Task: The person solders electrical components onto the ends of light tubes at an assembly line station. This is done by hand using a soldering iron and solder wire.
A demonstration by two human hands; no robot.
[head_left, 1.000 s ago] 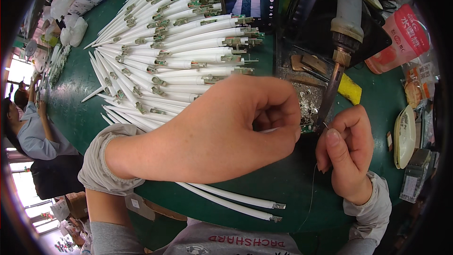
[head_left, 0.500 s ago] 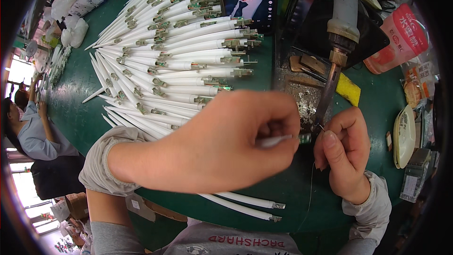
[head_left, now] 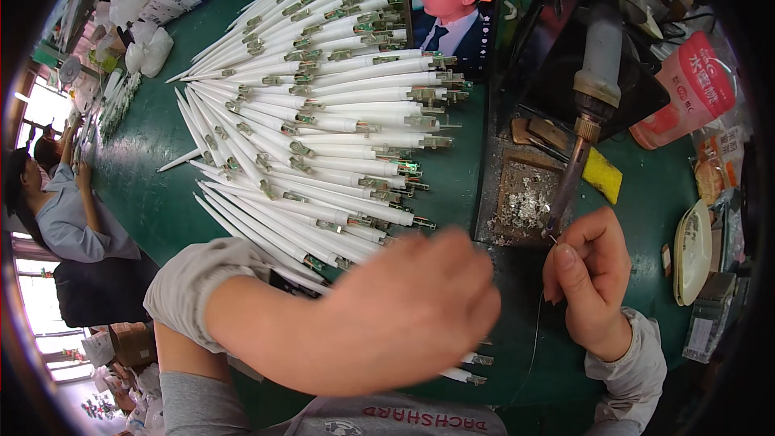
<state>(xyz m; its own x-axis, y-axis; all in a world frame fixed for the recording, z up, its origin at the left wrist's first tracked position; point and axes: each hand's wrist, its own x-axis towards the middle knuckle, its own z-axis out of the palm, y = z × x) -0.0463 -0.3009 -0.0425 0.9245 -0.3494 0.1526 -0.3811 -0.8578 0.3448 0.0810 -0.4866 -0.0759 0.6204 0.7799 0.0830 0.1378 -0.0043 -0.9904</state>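
Observation:
My left hand (head_left: 420, 307) is blurred by motion over the near middle of the green table, its back turned up. Its fingers curl downward, and whatever lies under them is hidden. Beneath it, the ends of two white tapered sticks (head_left: 460, 375) with small circuit boards poke out. Thumb and forefinger of my right hand (head_left: 593, 278) pinch a thin solder wire (head_left: 534, 339), which hangs down in a loose curve. The wire's short end sits by the tip of a soldering iron (head_left: 575, 165), fixed pointing downward over a tray of metal scraps (head_left: 525, 202).
Many white sticks (head_left: 355, 97) with circuit-board ends lie fanned out at left. A phone (head_left: 452, 16) stands at the back. A yellow sponge (head_left: 601, 176), pink pouch (head_left: 686, 89) and pale dish (head_left: 692, 254) are at right. Another person (head_left: 77, 210) works at far left.
My left hand, which held a white stick with a circuit board near the iron, has moved left and toward me; that stick is out of sight. My right hand keeps its pinch by the iron.

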